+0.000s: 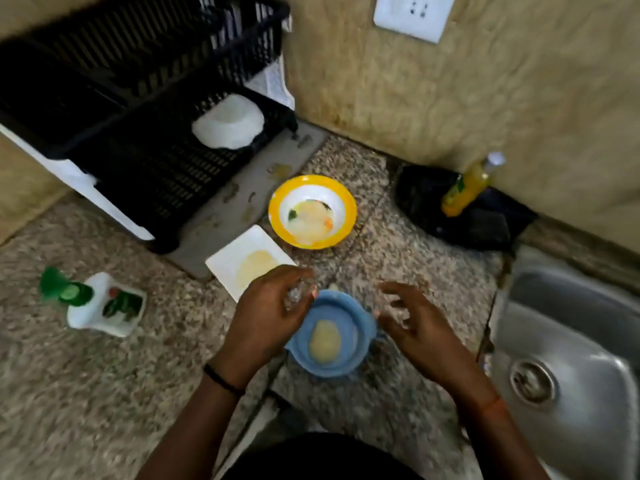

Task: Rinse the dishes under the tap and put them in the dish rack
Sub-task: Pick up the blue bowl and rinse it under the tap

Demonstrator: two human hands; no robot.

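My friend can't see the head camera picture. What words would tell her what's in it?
A person's left hand holds a small clear glass over a dirty blue bowl on a speckled counter, while the right hand hovers open beside it. A yellow-rimmed bowl and white square plate wait nearby; a white bowl sits in the black dish rack.

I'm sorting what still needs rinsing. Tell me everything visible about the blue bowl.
The blue bowl looks like plastic, round, with a small lip on its right rim. It sits upright on the speckled counter, near the front edge, left of the sink. A pale yellowish smear covers its bottom. The left hand overlaps its upper-left rim; contact is unclear. The right hand hovers beside it.
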